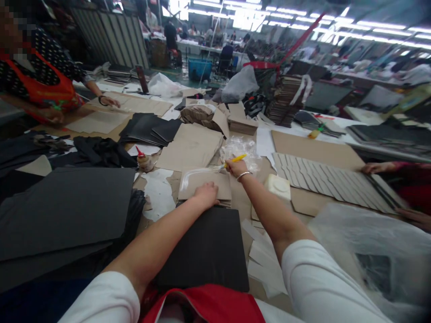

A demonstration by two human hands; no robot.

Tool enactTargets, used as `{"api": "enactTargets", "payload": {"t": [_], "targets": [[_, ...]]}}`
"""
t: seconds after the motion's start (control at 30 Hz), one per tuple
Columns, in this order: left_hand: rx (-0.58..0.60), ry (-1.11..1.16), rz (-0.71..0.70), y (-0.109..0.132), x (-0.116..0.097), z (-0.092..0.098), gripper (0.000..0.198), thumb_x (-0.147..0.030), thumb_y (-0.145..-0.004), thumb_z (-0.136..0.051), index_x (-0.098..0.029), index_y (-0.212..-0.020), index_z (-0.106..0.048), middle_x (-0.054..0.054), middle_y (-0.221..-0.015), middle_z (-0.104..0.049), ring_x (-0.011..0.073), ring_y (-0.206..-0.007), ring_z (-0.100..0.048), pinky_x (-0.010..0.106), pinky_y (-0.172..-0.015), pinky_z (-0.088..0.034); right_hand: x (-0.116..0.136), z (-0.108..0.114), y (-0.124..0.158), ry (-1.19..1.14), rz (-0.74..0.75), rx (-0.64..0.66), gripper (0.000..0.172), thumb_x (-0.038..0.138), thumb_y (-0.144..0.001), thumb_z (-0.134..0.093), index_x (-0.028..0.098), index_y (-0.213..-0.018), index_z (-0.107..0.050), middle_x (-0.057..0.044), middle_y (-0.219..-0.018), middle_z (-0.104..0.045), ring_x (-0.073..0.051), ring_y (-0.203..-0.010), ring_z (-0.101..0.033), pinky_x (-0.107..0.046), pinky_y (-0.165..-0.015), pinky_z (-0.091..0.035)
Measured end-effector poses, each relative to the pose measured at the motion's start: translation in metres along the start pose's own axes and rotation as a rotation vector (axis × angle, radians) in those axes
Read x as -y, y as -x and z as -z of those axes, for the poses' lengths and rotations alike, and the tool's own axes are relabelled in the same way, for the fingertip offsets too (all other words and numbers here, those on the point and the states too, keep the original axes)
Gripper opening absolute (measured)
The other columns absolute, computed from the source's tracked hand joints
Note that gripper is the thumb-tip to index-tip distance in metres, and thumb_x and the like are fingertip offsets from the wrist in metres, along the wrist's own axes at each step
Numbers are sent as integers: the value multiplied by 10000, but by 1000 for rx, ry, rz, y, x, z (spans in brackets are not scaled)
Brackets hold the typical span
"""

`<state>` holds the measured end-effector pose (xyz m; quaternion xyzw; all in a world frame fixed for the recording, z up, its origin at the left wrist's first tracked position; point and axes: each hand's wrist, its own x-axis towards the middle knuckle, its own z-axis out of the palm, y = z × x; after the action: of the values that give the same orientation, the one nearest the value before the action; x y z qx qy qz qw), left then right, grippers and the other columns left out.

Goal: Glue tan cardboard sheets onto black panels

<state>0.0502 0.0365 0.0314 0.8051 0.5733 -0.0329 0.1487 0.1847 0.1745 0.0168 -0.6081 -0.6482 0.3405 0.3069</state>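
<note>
In the head view, my right hand (pixel 237 168) is closed around a yellow-handled brush (pixel 239 158). The brush tip points left and meets the far edge of a small stack of tan panels (pixel 218 183). A glossy whitish streak curves along the top panel's far and left edges. My left hand (pixel 206 194) lies on the near part of that panel, fingers resting on its surface. Directly in front of me, a stack of black sheets (pixel 210 246) lies under my forearms. Just beyond my right hand is crumpled clear plastic (pixel 240 148).
Large black sheets (pixel 63 206) pile up at left, near a red-tipped bottle (pixel 144 160). A white container (pixel 278 186) stands right of my forearm. Co-workers' hands (pixel 109 101) are at far left and at right, beside overlapping grey strips (pixel 330 181).
</note>
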Motion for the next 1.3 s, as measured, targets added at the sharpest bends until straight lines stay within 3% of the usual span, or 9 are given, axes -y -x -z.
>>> {"api": "enactTargets", "payload": {"t": [0.13, 0.3, 0.6, 0.73, 0.8, 0.93, 1.03, 1.17, 1.3], "targets": [[1, -59, -114, -10, 8, 1, 445, -329, -711, -686, -152, -1104, -576, 154, -1161, -525, 297, -1095, -508, 389, -875, -457, -18, 37, 45, 125, 255, 38, 162, 292, -744, -633, 193, -856, -694, -40, -851, -663, -137, -786, -597, -251, -754, -465], [-4, -109, -162, -13, 15, -4, 375, -362, -737, -649, -149, -1045, -619, 141, -1101, -552, 274, -1045, -552, 344, -856, -450, -37, 62, 123, 335, 654, 288, 246, 348, -794, -596, 205, -959, -709, -60, -807, -645, -127, -680, -584, -255, -671, -456], [3, -93, -214, -18, 28, 3, 337, -440, -717, -625, -200, -949, -676, 67, -981, -644, 202, -883, -609, 252, -738, -440, -20, 81, 150, -412, 164, -214, 480, 570, -787, -528, 192, -1071, -614, 2, -684, -610, -73, -452, -511, -204, -435, -436], [-103, -75, -171, -4, 24, 11, 241, -271, -803, -476, -165, -934, -647, 91, -967, -654, 199, -893, -602, 269, -758, -440, -26, 49, 140, -404, 137, -144, 494, 563, -831, -450, 211, -1173, -509, 0, -716, -632, -88, -465, -563, -211, -451, -455], [-300, -27, -67, 10, 29, 26, 244, -195, -797, -421, -130, -925, -618, 120, -973, -639, 210, -901, -594, 298, -772, -447, -30, 31, 133, -292, 141, -33, 394, 501, -868, -408, 212, -1116, -509, -10, -740, -647, -102, -515, -593, -225, -498, -473], [-973, 383, 256, 49, 55, 75, 139, -187, -701, -506, -137, -814, -571, 69, -815, -608, 190, -802, -588, 324, -739, -489, -25, 12, 121, 122, 214, 115, 149, 326, -828, -513, 194, -897, -525, -38, -780, -660, -144, -648, -614, -259, -601, -470], [-1229, 966, 308, 85, 60, 97, 218, -204, -645, -555, -151, -857, -555, 21, -796, -585, 144, -701, -582, 301, -623, -531, -5, 12, 127, 44, 235, 85, 164, 350, -830, -516, 202, -881, -467, -37, -793, -652, -146, -673, -615, -267, -626, -477], [-1188, 1543, 257, 118, 23, 77, 314, -206, -563, -641, -168, -867, -576, -35, -733, -552, 103, -632, -552, 306, -573, -564, 25, 22, 160, -394, 204, -36, 267, 478, -862, -432, 224, -922, -374, -4, -783, -624, -114, -638, -607, -242, -594, -492], [-984, 1774, 312, 141, -22, 33, 358, -218, -532, -708, -173, -869, -596, -52, -698, -548, 85, -611, -545, 305, -609, -573, 29, 38, 200, -344, 168, -215, 286, 433, -792, -558, 225, -900, -394, 41, -679, -528, -96, -577, -530, -223, -559, -452]]}}
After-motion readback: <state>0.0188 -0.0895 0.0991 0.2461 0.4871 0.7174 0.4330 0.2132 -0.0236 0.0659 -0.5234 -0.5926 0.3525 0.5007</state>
